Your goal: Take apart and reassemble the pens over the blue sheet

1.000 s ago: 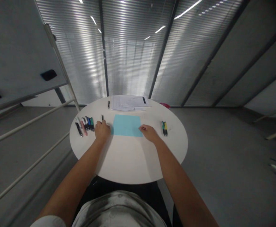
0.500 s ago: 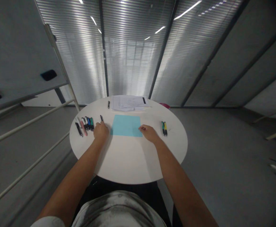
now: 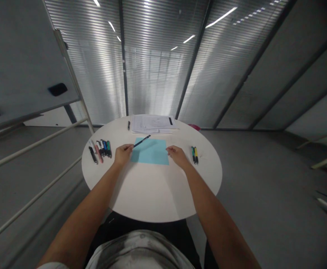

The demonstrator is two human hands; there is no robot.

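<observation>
My left hand (image 3: pixel 122 154) is closed on one end of a slim dark pen (image 3: pixel 143 140), beside the left edge of a light blue sheet of paper (image 3: pixel 151 152). The pen slants up to the right above the sheet's upper left part. At the sheet's right edge is my right hand (image 3: pixel 176 154), its fingertips pinched together. Whether they grip the paper's edge or something small cannot be made out.
On the round white table (image 3: pixel 152 194), several markers (image 3: pixel 104 148) lie at the left and two more markers (image 3: pixel 194 155) at the right. Behind the sheet are a stack of printed papers (image 3: pixel 152 123) and a small dark pen-like item (image 3: pixel 129 125). A whiteboard stand (image 3: pixel 76 82) is at left.
My left hand has lifted the pen from the table and swung it rightward over the blue sheet. My right hand has shifted slightly outward at the sheet's right edge.
</observation>
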